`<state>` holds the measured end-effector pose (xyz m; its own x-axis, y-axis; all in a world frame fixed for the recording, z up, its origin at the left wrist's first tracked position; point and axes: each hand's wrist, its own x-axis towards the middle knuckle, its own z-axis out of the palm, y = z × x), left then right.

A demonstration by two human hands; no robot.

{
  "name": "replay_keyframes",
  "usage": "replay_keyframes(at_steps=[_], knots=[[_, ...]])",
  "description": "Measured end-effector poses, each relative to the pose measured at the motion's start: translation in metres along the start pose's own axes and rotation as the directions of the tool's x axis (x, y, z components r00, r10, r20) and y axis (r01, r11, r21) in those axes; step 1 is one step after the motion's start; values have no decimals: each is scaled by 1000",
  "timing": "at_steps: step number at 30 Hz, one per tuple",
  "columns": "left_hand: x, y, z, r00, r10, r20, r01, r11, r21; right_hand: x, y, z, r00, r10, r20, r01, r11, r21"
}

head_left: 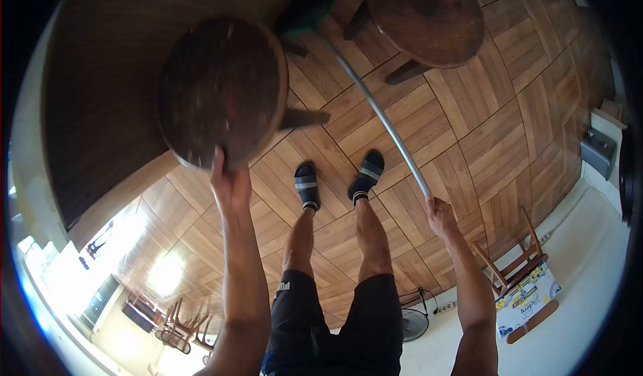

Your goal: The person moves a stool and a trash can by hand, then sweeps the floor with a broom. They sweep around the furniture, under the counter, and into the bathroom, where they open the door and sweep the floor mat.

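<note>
My left hand (232,187) grips the near rim of a round dark wooden stool (224,88), with a finger or thumb over the top of the seat and the rest hidden beneath. The stool is slightly blurred, and one leg sticks out to its right. My right hand (440,216) is closed around the end of a broom's metal handle (375,108). That handle slants up and left to the dark green broom head (306,11), which lies on the floor between the held stool and a second round wooden stool (429,17).
A dark wooden table (100,108) runs along the left. Underfoot is a wood-patterned floor (462,108). Behind me on the right are a wooden chair (516,265) with a printed box (529,299) and a fan (415,324). More chairs (177,326) stand at lower left.
</note>
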<state>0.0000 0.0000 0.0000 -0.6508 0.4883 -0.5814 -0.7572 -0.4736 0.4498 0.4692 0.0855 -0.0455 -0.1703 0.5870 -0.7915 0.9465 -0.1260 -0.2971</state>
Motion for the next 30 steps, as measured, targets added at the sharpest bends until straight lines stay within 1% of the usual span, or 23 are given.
replay_keyframes(at_steps=[1,2,3,4,6,7,9,10,11,12,13,14,15,17,19,20,21,24,25,26,27,29,30], knots=[[-23,10,-10,999,-16,-30,15,1000,-23,-4,10,9,1000,0,-9,0,1000,-30],[-42,23,-21,997,-21,-68,23,1000,18,-11,17,15,1000,-3,-22,2,998,-63],[-82,24,-6,994,-48,-94,53,997,50,-45,39,-18,1000,17,-15,-19,990,-137],[-104,37,-11,991,-68,-112,78,994,80,-73,50,-26,999,30,-14,-32,977,-209],[-146,65,-23,988,-102,-112,114,987,110,-126,60,-34,998,65,-11,-66,955,-289],[-165,78,-26,987,-106,-121,122,983,140,-133,44,-38,1000,17,-13,-19,972,-234],[-191,94,-29,983,-109,-147,136,973,187,-141,-11,-25,997,-69,-26,66,991,-117],[-200,98,-30,981,-101,-163,134,970,204,-119,-43,-9,980,-199,-14,194,968,-162],[-211,102,-33,979,-88,-182,128,967,221,-87,-73,9,954,-282,103,299,927,-225],[-219,105,-39,977,-61,-203,110,964,241,-55,-101,33,990,-122,73,133,976,-172],[-228,107,-41,976,-50,-211,104,962,252,-31,-111,56,990,-132,53,140,972,-187],[-235,109,-43,975,-45,-216,103,959,266,-20,-116,76,990,-137,30,140,970,-197],[-237,112,-45,975,-40,-218,101,956,274,-26,-109,78,994,-109,21,111,976,-186],[-245,117,-53,963,-56,-264,127,957,261,-56,-57,58,999,-51,13,52,978,-201],[-242,122,-67,959,-81,-272,147,962,229,-100,-1,33,1000,2,-11,-6,950,-313],[-241,123,-69,957,-82,-279,144,967,212,-128,3,10,999,46,20,-37,940,-340],[-243,126,-73,955,-79,-287,141,969,202,-149,2,-7,994,91,54,-65,929,-363],[-241,126,-78,949,-92,-303,157,968,197,-150,-47,6,999,-28,15,31,978,-206],[-239,125,-80,950,-85,-301,150,968,200,-129,-88,10,997,-13,78,29,978,-204],[-237,124,-82,949,-82,-305,147,970,194,-103,-114,30,997,-42,63,52,984,-173],[-237,123,-86,947,-77,-311,142,971,192,-76,-139,41,994,-84,70,97,974,-203],[-227,125,-92,950,-102,-296,163,968,190,-41,-130,71,998,-56,35,63,973,-223],[-225,125,-95,952,-120,-282,174,969,175,-53,-119,64,998,-63,21,66,979,-190]])
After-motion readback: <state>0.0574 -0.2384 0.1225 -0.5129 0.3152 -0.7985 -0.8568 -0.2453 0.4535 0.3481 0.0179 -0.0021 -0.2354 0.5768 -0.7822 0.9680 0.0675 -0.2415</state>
